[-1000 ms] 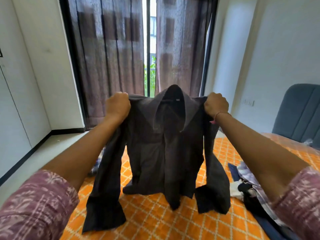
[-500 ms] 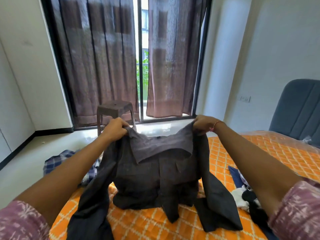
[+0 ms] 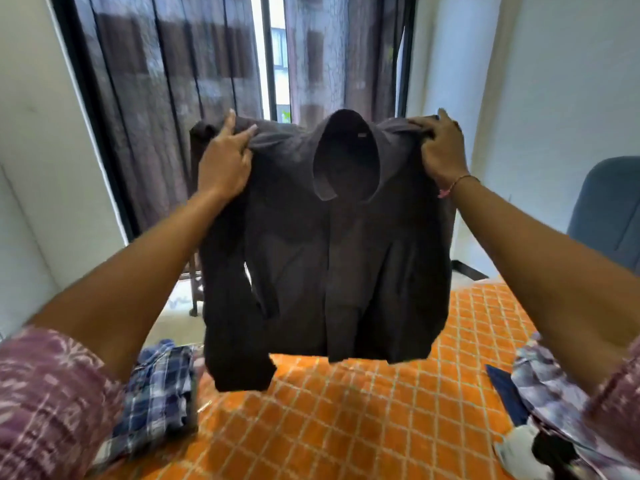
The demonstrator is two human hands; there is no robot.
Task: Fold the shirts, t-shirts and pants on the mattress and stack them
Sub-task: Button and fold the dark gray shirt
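Observation:
A dark grey collared shirt (image 3: 346, 265) hangs in the air in front of me, clear of the orange mattress (image 3: 363, 420). My left hand (image 3: 223, 161) grips its left shoulder and my right hand (image 3: 441, 150) grips its right shoulder. The collar faces me and stands open at the top. One sleeve dangles at the lower left, its cuff just above the mattress. A folded blue plaid shirt (image 3: 156, 393) lies at the mattress's left edge.
A heap of unfolded clothes (image 3: 550, 410) lies at the right edge of the mattress. Dark curtains (image 3: 173, 98) cover the window ahead. A stool (image 3: 195, 289) stands on the floor behind the shirt. A blue headboard (image 3: 606, 209) is at the right.
Both hands have raised the shirt from low on the mattress back up to eye height, so its hem and sleeves have left the cover. My view has tilted upward.

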